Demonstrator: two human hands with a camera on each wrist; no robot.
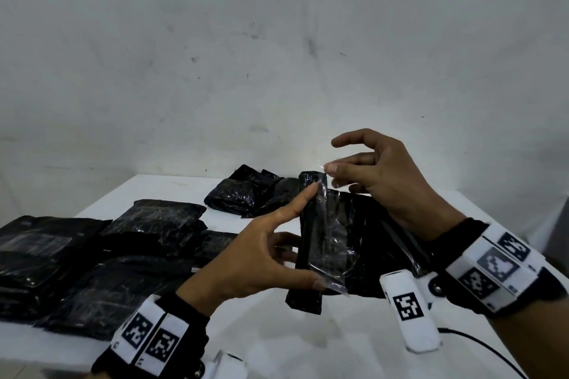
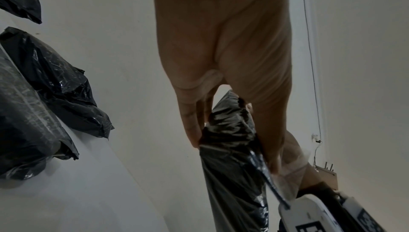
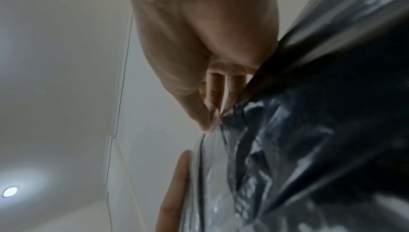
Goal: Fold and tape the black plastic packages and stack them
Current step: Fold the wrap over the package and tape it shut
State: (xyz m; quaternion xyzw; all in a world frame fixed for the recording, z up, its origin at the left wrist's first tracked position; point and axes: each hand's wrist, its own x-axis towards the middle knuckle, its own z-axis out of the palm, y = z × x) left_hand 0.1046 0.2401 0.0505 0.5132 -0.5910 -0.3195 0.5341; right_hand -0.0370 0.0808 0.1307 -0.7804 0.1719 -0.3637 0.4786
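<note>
A folded black plastic package [image 1: 311, 243] is held upright above the table in the middle of the head view. A strip of clear tape [image 1: 331, 243] runs down its front. My left hand [image 1: 261, 255] grips the package from the left, thumb on the tape's lower end, forefinger pressing near the top edge. My right hand [image 1: 375, 175] pinches the tape's upper end beside the package's top corner. The left wrist view shows the package [image 2: 232, 157] between thumb and fingers. In the right wrist view the thumb and fingers pinch the tape [image 3: 212, 118] next to the black plastic [image 3: 309, 131].
Several taped black packages [image 1: 77, 255] lie stacked at the left of the white table [image 1: 277, 341]. A loose heap of black bags [image 1: 246, 191] sits at the back. A cable [image 1: 480, 348] trails at the lower right. A plain wall stands behind.
</note>
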